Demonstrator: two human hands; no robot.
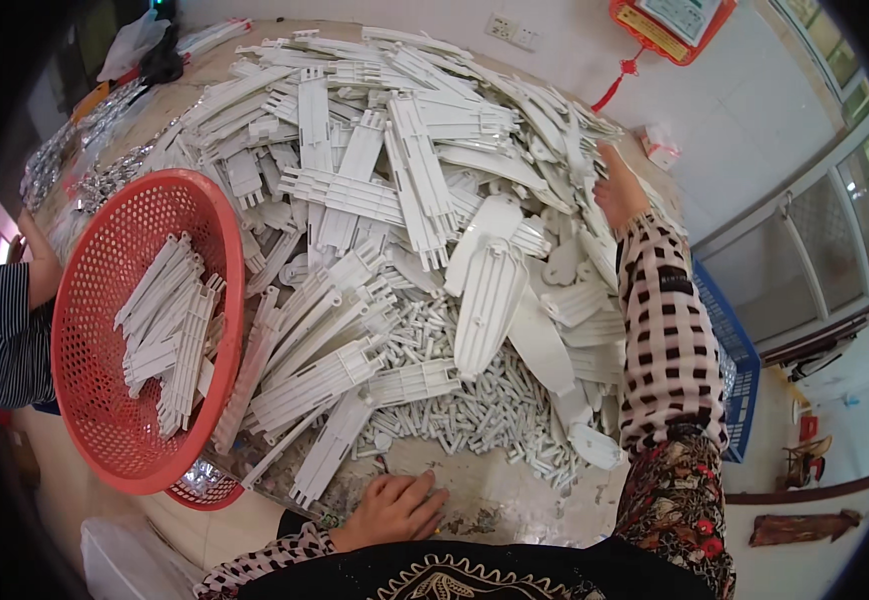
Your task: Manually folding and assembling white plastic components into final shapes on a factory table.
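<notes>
My right hand (620, 190) reaches to the far right side of a big heap of white plastic parts, beside long curved pieces, with a finger stretched out and the thumb apart; I see nothing held in it. By the near table edge my left hand (390, 510) rests with its fingers loosely bent and nothing visible in them. Beyond it lie slotted white strips (330, 445) and a spread of small white pegs (475, 415). A rounded, ribbed white panel (492, 305) leans on the heap between my hands.
A red mesh basket (75, 330) holding slotted strips stands tilted at the left. Another person's arm (40, 265) shows behind it. A blue crate (745, 370) is beyond my right forearm. Silvery chain-like pieces (120, 170) lie at the far left.
</notes>
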